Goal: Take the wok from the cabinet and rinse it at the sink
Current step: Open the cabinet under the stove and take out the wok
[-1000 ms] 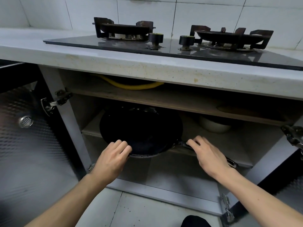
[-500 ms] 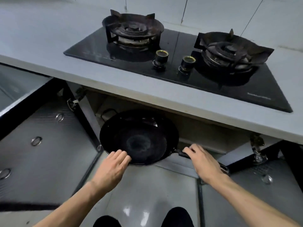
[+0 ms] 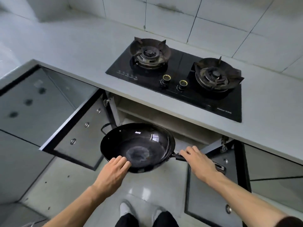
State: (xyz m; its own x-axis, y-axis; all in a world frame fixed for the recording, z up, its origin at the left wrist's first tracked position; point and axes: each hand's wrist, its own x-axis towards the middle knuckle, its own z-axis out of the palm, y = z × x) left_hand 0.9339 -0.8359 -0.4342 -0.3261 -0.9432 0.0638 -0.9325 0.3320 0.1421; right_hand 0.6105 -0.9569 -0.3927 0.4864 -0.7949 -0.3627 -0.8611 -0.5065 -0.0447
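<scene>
A round black wok (image 3: 139,145) hangs level in the air, out in front of the open cabinet (image 3: 164,118) below the stove. My left hand (image 3: 113,171) grips its near rim, fingers lying over the edge. My right hand (image 3: 198,163) is closed around the long black handle at the wok's right side. A small loop handle sticks out at the wok's far left. The inside of the wok is bare and shiny. No sink is in view.
A two-burner gas stove (image 3: 180,77) is set in the grey counter (image 3: 82,59) above the cabinet. The left cabinet door (image 3: 78,133) and the right cabinet door (image 3: 211,192) both stand wide open on either side of me. My feet show on the tiled floor (image 3: 144,190).
The wok has come out of the cabinet shelf and towards me, held in both hands. My view has risen from cabinet level to looking down on the counter.
</scene>
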